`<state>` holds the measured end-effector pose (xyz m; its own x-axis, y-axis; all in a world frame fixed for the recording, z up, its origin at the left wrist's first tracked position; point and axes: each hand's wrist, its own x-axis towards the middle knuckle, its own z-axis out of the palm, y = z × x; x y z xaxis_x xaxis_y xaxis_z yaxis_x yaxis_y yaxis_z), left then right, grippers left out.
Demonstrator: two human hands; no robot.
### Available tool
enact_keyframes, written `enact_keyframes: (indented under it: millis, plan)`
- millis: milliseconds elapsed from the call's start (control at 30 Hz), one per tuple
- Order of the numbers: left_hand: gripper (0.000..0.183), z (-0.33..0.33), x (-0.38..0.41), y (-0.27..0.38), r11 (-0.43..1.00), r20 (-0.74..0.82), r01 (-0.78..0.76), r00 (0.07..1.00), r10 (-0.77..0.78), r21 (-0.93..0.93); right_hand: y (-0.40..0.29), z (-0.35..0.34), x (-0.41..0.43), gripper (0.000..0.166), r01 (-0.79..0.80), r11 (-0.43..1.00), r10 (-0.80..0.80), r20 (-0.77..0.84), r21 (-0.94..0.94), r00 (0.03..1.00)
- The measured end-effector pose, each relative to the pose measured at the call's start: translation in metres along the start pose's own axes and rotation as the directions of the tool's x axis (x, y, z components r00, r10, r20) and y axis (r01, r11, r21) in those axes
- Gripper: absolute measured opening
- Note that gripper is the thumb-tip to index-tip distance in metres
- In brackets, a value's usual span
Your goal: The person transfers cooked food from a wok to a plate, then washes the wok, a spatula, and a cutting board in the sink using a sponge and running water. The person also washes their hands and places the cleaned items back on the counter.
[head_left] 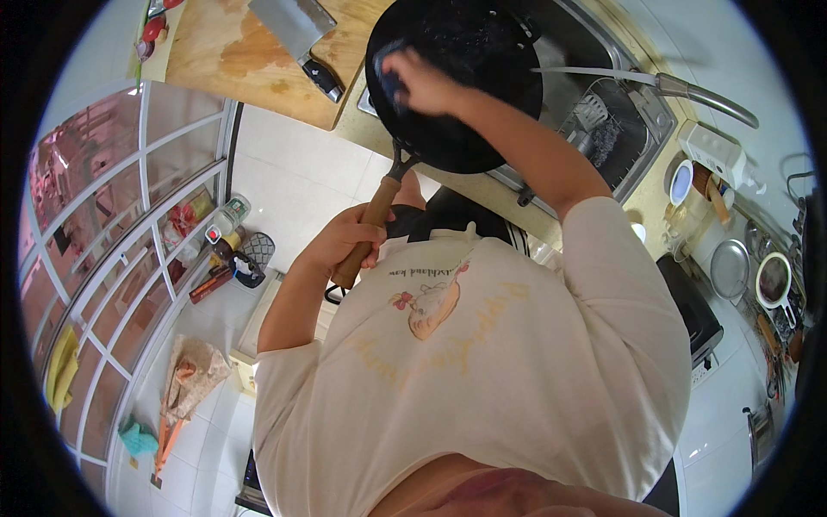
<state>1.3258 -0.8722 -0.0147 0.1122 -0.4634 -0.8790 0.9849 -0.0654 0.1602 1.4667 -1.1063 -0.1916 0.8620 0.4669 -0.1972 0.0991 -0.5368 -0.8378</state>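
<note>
My left hand (354, 238) grips the wooden handle (381, 201) of a large black wok (475, 142). The wok is tilted over the edge of a stainless steel sink (562, 45). Inside it, my right hand (423, 84) holds a dark bluish cloth or pad (386, 74) against the left part of the inner wall; motion blurs both. From the metal faucet (698, 94) a thin stream of water (588, 72) runs to the wok's right rim. Wet shine shows on the wok's inside.
Left of the wok, a cleaver (300, 39) lies on a wet wooden cutting board (219, 58). A wire basket (597, 119) with a slotted white tool and a scrubber sits in the sink. Strainers (730, 268) hang along the right wall. A glazed partition (148, 168) stands at left.
</note>
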Motion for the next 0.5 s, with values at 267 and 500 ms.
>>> enact_keyframes:
  millis: [267, 500]
  plan:
    - [0.041, 0.0, -0.003, 0.004, 1.0, 0.002, -0.01, 1.0, 0.01, -0.027, 0.057, -0.047, -0.105, 0.054, -0.087, 0.749, 0.45, 0.409, -0.656, 0.794]
    - [0.041, 0.004, -0.006, 0.013, 1.0, 0.001, 0.003, 1.0, -0.003, -0.008, 0.146, -0.043, 0.005, 0.053, -0.412, 0.802, 0.169, -0.498, -0.432, 0.851]
